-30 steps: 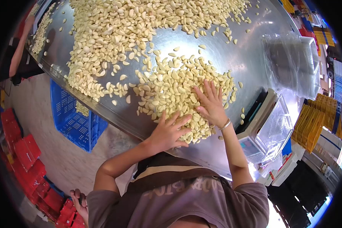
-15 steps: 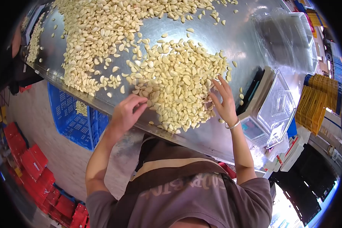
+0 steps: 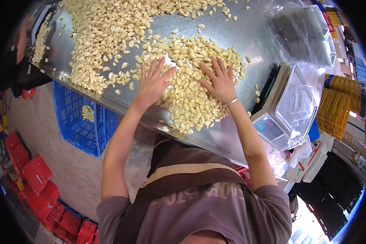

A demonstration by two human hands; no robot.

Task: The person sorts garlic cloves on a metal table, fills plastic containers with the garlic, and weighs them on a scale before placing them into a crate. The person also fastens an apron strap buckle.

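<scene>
Peeled garlic cloves (image 3: 187, 103) lie heaped on a metal table (image 3: 256, 38) in front of me. On the left side of this heap my left hand (image 3: 153, 83) rests palm down, fingers spread. My right hand (image 3: 219, 81), with a bracelet at the wrist, lies on the heap's right side, its fingers also spread. Both hands touch the cloves without gripping any that I can see; what is under the palms is hidden. A larger pile of garlic cloves (image 3: 105, 36) covers the table's far left.
A blue crate (image 3: 75, 122) with some cloves inside stands below the left table edge. On the right are a scale (image 3: 268, 128), a clear plastic container (image 3: 295, 105) and stacked clear trays (image 3: 301, 36). Yellow crates (image 3: 333, 114) stand beyond. Another person's arm (image 3: 21, 42) shows far left.
Both hands have moved forward onto the heap, the right one also leftward. My left hand's fingers have opened from a curled pose. Cloves at the heap's middle have been spread, baring some metal.
</scene>
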